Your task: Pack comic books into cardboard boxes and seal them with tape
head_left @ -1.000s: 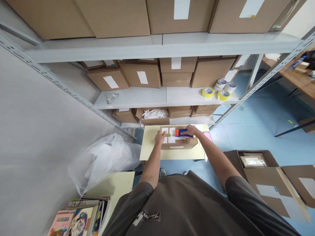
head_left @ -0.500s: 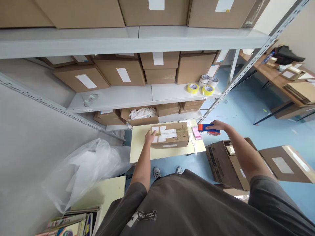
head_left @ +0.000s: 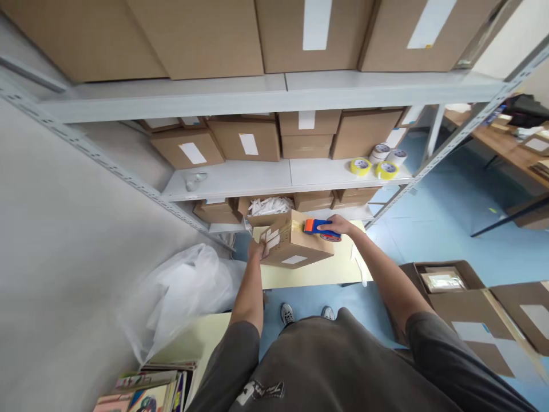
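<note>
A small cardboard box (head_left: 295, 243) with white labels is tipped up on its side above a pale yellow table (head_left: 317, 273). My left hand (head_left: 256, 250) grips the box's left end, fingers wrapped on it. My right hand (head_left: 338, 226) is closed on an orange and blue tape dispenser (head_left: 319, 228), which rests against the box's upper right edge.
A grey metal shelf unit (head_left: 266, 174) behind the table holds many cardboard boxes and several tape rolls (head_left: 377, 163). A clear plastic bag (head_left: 180, 292) lies at the left. Open cartons (head_left: 463, 297) stand on the blue floor at right. Books (head_left: 146, 389) are stacked at lower left.
The box was flat on the table; now my left hand has tilted it up. My right hand swung the tape dispenser out to the right, then back onto the box.
</note>
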{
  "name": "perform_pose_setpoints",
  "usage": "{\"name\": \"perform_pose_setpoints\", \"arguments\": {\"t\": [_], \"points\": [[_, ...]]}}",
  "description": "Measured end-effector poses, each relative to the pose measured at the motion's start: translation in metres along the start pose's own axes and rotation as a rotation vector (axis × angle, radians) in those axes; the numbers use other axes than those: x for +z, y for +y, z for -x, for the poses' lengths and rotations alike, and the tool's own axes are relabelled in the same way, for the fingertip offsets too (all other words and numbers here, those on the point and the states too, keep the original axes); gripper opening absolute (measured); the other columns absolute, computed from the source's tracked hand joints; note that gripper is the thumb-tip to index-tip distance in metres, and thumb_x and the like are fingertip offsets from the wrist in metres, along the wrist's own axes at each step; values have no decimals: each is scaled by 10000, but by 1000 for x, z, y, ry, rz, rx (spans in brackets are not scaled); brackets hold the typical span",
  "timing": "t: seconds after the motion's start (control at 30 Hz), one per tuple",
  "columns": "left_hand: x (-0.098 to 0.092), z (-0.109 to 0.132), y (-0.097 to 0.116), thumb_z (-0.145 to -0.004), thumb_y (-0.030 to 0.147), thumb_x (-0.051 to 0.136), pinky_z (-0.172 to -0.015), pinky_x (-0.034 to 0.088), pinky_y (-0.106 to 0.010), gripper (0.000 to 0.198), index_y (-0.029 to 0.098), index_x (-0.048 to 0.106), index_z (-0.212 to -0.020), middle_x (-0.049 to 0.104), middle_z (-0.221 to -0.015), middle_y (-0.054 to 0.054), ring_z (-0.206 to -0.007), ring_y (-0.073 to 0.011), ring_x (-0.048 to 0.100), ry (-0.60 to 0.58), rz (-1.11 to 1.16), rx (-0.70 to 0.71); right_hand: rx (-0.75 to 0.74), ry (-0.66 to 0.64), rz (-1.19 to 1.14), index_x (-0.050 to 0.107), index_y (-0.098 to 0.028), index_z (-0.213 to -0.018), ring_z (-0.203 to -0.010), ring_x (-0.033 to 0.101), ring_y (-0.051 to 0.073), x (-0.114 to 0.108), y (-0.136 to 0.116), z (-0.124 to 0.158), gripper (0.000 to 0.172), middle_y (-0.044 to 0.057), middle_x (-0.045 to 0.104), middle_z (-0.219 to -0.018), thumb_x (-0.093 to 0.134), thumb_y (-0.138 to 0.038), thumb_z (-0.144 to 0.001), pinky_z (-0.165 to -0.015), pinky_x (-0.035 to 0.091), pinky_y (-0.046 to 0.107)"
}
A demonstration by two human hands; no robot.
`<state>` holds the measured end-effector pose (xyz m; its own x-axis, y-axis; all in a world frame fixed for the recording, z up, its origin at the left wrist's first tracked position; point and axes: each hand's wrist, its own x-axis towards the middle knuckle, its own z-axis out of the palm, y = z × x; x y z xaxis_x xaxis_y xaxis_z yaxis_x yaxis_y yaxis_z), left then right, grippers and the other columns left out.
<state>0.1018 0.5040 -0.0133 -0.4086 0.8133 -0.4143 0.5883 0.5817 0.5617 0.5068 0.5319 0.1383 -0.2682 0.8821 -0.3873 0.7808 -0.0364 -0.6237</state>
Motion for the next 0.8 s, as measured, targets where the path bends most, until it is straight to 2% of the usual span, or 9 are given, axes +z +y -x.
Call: {"name": "perform_pose_setpoints", "arguments": {"t": [0.07,0.1,0.17,0.3,0.4,0.47,0.57,0.7,0.8], "points": [[-14,6,6,-1031,549,582,-1078,534,-403,451,230,732,-1313,757,-1368,-168,-1347,-326,674,8,43,59,-20,13,88,689,-187,-670,-682,624,197,13,-32,-19,711,15,617,-626,727,-895,-718,-586,420,275],[-21,11,11,-1068,574,497,-1075,532,-388,467,245,756,-1275,780,-1329,-143,-1319,-305,689,1,99,156,-26,4,125,693,-186,-679,-685,635,203,20,-48,-27,701,21,621,-626,726,-884,-739,-581,416,275],[-32,22,21,-1073,689,392,-1050,537,-378,619,238,785,-1233,801,-1277,-129,-1302,-314,693,-30,202,300,-40,-48,180,712,-186,-703,-699,658,214,34,-76,-40,691,31,644,-639,731,-874,-758,-577,417,275],[-45,38,35,-1005,738,541,-1011,533,-378,634,202,801,-1221,793,-1277,-174,-1273,-357,705,-42,130,213,-89,-128,243,768,-191,-795,-763,702,240,62,-120,-51,685,58,730,-752,720,-874,-782,-607,450,279],[-37,46,37,-1057,645,514,-1008,530,-343,555,202,803,-1227,799,-1276,-151,-1268,-321,712,-46,136,207,-70,-110,313,800,-188,-913,-846,732,260,70,-132,-51,670,92,782,-883,729,-844,-801,-649,478,278],[-20,52,40,-1086,592,483,-1002,533,-328,529,197,811,-1213,806,-1261,-138,-1264,-310,715,-76,154,216,-38,-95,366,808,-175,-978,-899,743,278,66,-126,-50,670,117,797,-957,776,-813,-778,-672,488,279],[15,65,56,-1096,567,480,-992,540,-330,513,193,818,-1194,812,-1245,-132,-1254,-316,719,-109,152,225,22,-103,396,809,-151,-981,-890,742,286,48,-101,-44,689,142,799,-971,824,-794,-735,-666,484,286],[56,80,87,-1101,578,457,-979,547,-334,527,200,811,-1200,816,-1225,-132,-1227,-315,726,-128,130,260,76,-109,315,794,-148,-836,-766,709,255,18,-55,-29,714,103,756,-789,816,-846,-691,-629,459,292],[71,83,101,-1101,566,454,-978,546,-331,515,200,802,-1200,817,-1208,-132,-1206,-309,731,-148,120,285,38,-124,229,765,-165,-727,-715,676,228,-14,-5,-8,709,57,711,-708,806,-870,-661,-623,448,290]]}}
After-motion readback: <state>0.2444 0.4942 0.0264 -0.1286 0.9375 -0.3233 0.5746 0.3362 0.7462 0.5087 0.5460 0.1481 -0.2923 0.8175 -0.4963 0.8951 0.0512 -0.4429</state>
